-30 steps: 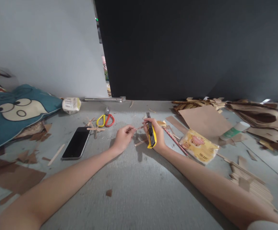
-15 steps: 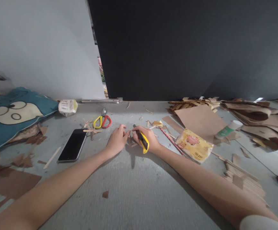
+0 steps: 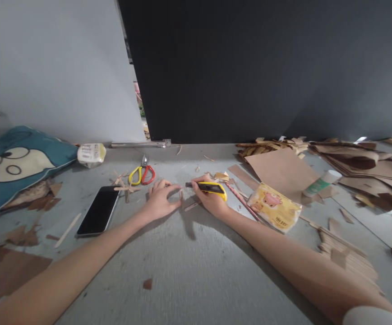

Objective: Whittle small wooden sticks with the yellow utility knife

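Observation:
My right hand (image 3: 210,201) is closed around a yellow and black utility knife (image 3: 211,187), which lies nearly level with its blade end pointing left. My left hand (image 3: 160,200) rests on the grey surface just left of it, fingers curled and pinching a small wooden stick piece (image 3: 181,194) that stands between the two hands. Another short wooden stick (image 3: 193,206) lies on the surface under my right hand. A red pencil (image 3: 241,202) lies just right of my right wrist.
A black phone (image 3: 98,211) lies at the left, yellow-and-red scissors (image 3: 141,174) behind it among stick scraps. A yellow tissue pack (image 3: 274,206), a glue bottle (image 3: 321,183), brown cardboard sheets (image 3: 283,167) and stacked sticks (image 3: 348,262) fill the right. A blue cushion (image 3: 16,162) sits far left.
Both hands have lowered to the surface and drawn together. The knife has turned from pointing away to lying level, pointing left. My left hand now holds the stick piece down on the surface.

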Tool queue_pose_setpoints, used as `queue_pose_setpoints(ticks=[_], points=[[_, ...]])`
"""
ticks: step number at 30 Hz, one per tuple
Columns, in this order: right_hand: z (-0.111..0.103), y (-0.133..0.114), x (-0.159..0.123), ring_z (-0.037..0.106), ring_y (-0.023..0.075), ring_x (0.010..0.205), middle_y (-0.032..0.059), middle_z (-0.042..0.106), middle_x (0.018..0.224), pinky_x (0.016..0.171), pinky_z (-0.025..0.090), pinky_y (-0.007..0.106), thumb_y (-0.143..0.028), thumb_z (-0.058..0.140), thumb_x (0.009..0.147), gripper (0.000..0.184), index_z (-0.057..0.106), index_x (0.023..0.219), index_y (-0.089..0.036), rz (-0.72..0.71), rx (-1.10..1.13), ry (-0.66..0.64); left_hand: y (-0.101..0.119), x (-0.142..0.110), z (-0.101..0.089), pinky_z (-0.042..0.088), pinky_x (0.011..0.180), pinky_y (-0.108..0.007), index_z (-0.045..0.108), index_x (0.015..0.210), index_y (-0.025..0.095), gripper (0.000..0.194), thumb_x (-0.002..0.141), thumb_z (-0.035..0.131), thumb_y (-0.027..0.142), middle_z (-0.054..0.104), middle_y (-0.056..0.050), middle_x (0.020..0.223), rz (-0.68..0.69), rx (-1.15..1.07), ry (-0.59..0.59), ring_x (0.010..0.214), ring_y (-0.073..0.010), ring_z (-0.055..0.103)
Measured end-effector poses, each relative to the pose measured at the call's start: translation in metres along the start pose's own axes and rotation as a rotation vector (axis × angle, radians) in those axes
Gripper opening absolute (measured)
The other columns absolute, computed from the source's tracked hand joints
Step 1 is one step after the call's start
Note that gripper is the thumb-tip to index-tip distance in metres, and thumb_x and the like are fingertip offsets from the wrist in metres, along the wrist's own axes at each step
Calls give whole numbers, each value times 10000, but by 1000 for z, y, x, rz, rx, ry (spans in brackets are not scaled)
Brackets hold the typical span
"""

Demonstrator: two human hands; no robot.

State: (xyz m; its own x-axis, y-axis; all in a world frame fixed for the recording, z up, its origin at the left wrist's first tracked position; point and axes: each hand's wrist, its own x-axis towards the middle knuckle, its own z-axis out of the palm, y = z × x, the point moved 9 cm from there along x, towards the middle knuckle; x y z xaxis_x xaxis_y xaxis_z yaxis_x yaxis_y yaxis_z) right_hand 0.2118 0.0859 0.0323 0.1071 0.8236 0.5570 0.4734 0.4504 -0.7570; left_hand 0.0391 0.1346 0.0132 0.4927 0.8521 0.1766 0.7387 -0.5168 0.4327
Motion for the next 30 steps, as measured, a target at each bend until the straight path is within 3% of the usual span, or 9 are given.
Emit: queue_pose_setpoints(ticks=[4, 9, 15, 30], points=[[0, -1, -1, 660, 185, 728, 14, 689, 762, 707, 522, 299, -573, 505, 995, 369, 631, 877, -248, 15, -25, -8, 7, -5, 1, 407, 1029, -477, 786, 1101, 312, 292, 827, 758, 408, 618, -58, 1166, 36, 4, 88, 1147, -281, 550], [6, 6, -5, 625, 179, 637, -6, 618, 643, 603, 492, 285, -597, 493, 1001, 389, 594, 855, -250, 57, -26, -75, 18, -12, -2, 409, 979, -453, 788, 1024, 315, 247, 803, 801, 425, 613, -59, 1155, 84, 27, 151, 1125, -283, 540], [8, 8, -7, 600, 177, 613, -25, 558, 612, 557, 463, 280, -638, 460, 1000, 415, 554, 846, -264, 74, 12, -116, 22, -14, -3, 398, 1003, -468, 789, 977, 314, 233, 811, 799, 479, 594, -66, 1195, 101, 24, 145, 1171, -301, 520], [9, -3, -5, 569, 155, 590, -36, 552, 619, 575, 455, 265, -558, 477, 994, 350, 543, 828, -257, 31, -21, -149, 22, -14, 0, 391, 1001, -485, 772, 1025, 309, 270, 831, 775, 496, 595, -75, 1213, 108, 36, 140, 1173, -308, 508]])
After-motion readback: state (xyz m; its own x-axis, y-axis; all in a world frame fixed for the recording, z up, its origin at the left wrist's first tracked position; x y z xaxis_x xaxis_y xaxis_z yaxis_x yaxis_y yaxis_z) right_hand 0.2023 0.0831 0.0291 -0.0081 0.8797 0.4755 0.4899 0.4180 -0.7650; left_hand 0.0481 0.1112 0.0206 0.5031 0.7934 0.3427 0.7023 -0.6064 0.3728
